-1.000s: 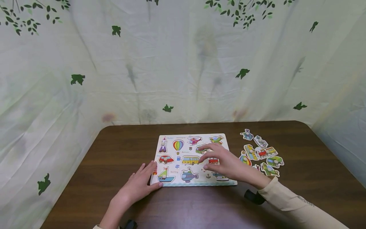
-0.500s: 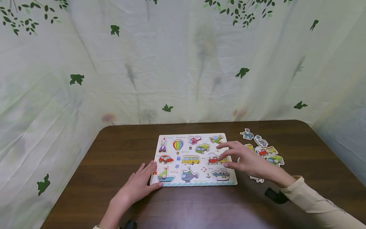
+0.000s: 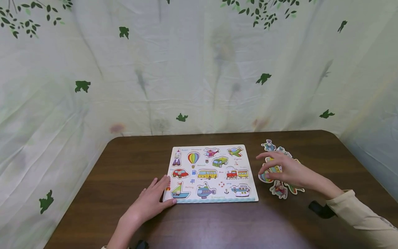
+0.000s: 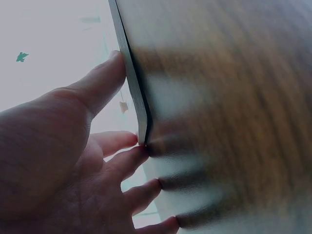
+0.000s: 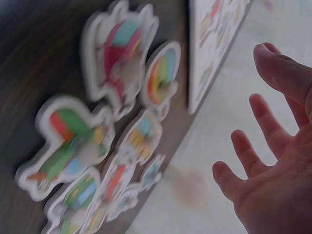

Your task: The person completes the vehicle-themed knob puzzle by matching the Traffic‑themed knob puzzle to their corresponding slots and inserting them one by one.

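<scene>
White and flat, the puzzle board point(image 3: 220, 190) lies on the brown wood-grain table point(image 3: 109, 180), and its printed train point(image 3: 237, 174) and ship point(image 3: 240, 190) now show whole, for my right hand point(image 3: 286, 169) has left the place above them where it was a second ago and hovers over the loose pieces point(image 3: 278, 190) on the board's right. My left hand point(image 3: 149, 200) has stayed at the near left corner. Each loose piece is a flat cut-out with a wavy white border (the pictures carry small round knobs, blurred from my right wrist): a rounded hot-air balloon piece point(image 5: 160, 73), a rocket piece point(image 5: 122, 63) beside it and a winged aeroplane piece point(image 5: 73, 146), with others crowded close. Behind the table hangs pale, creased cloth point(image 3: 199, 69) printed with green leaves. My right forearm reaches in from the lower right in a cream sleeve point(image 3: 363, 211), the fingers loosely bent and apart from one another, a wide gap between them and the thumb, holding nothing. My left fingers are spread, thumb on the board's near edge, the others along its left side, some tips seeming to meet the wood.
</scene>
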`<state>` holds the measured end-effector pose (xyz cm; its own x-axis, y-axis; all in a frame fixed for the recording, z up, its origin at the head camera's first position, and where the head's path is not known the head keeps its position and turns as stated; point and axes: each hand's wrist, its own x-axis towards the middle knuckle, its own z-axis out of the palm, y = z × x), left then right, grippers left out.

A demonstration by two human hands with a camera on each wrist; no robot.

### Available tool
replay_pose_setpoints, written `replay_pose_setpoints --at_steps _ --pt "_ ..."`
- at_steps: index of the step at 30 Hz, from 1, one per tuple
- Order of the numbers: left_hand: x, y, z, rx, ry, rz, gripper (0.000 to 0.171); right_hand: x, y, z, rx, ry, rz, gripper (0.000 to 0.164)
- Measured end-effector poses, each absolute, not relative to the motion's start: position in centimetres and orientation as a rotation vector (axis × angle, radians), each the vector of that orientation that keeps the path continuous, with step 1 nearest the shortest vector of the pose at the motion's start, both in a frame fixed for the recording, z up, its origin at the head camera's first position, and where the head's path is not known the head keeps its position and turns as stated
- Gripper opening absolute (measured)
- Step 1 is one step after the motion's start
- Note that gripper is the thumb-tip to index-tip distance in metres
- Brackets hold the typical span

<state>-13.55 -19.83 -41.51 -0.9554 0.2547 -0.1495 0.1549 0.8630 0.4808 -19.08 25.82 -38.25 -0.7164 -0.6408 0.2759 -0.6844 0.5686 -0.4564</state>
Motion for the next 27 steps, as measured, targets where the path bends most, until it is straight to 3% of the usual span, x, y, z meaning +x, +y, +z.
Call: replay_pose_setpoints --at_steps 11,27 --pt "-13.6 -19.9 -41.5 0.301 2.827 0.689 0.087 -21.0 27.7 -38.9 1.081 -2.864 0.769 0.027" --pt "-13.6 -19.7 -41.4 0.297 2.821 0.699 0.086 -22.5 28.2 -41.2 1.108 -2.883 0.735 0.031"
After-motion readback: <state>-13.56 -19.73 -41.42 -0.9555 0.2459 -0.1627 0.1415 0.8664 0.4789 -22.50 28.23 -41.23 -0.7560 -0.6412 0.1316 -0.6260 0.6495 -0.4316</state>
